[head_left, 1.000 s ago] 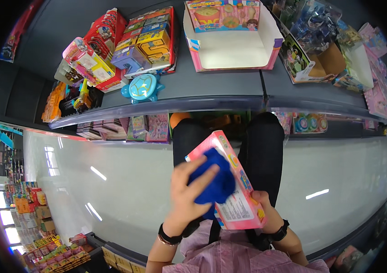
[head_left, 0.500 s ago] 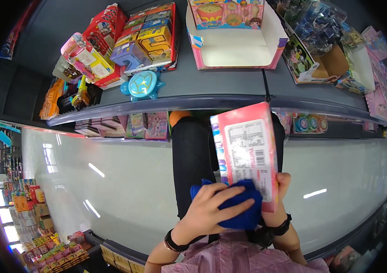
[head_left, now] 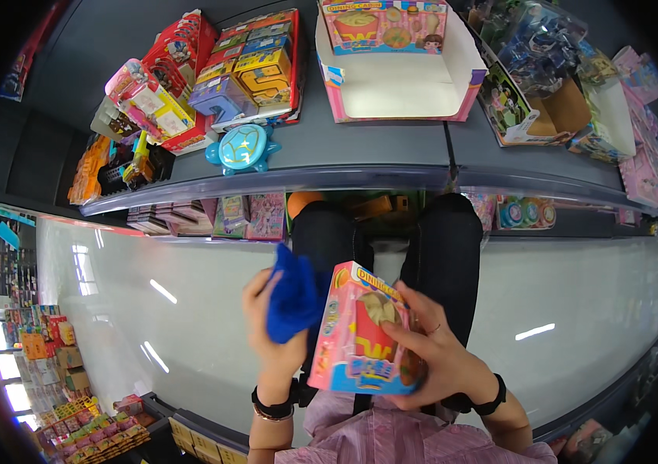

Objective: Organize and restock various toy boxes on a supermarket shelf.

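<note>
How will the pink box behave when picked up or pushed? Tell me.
The pink box is probably stiff, since its faces look flat and its edges fairly straight. It is likely light, as only the right hand appears to hold it. With flat sides, it would more likely slide or tip than roll.

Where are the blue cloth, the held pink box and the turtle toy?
Blue cloth (head_left: 292, 300): head view, its crumpled middle.
Held pink box (head_left: 365, 337): head view, its printed front.
Turtle toy (head_left: 243, 148): head view, its patterned shell.
</note>
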`<action>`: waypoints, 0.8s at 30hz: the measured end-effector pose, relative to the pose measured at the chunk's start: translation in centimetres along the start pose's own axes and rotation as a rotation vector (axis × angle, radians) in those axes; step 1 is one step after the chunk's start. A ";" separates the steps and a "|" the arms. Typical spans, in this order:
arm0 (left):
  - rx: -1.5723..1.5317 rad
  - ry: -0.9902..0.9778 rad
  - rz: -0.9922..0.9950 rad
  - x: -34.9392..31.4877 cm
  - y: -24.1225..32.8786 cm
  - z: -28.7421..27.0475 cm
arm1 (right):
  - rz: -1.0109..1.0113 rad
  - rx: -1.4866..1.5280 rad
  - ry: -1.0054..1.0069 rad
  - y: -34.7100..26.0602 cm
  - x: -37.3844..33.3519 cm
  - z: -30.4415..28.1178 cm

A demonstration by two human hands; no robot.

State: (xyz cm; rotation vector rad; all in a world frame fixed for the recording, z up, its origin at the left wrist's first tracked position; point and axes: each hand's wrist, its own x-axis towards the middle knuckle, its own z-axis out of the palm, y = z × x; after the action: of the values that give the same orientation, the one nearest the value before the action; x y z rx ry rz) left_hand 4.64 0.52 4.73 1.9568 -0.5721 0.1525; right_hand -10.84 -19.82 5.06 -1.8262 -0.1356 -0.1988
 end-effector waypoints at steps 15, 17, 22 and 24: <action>-0.213 -0.465 0.076 2.3 2.0 -4.9 | -0.140 -0.623 -0.108 0.1 -0.1 0.7; -0.265 -0.458 0.009 2.1 1.1 -4.7 | -0.151 -0.587 -0.113 0.0 -0.3 0.7; -0.875 -0.102 -0.526 -0.3 0.2 -2.6 | -0.245 -0.265 -0.097 0.1 -0.3 0.8; -1.008 -0.108 -0.507 -0.7 0.1 -1.8 | -0.224 -0.164 -0.142 -0.3 0.4 1.1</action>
State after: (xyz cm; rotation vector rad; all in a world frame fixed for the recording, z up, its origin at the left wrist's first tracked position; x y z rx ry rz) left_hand 4.29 2.33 5.37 1.0614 -0.1320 -0.4819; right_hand -10.49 -18.68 5.19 -1.9878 -0.4357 -0.2434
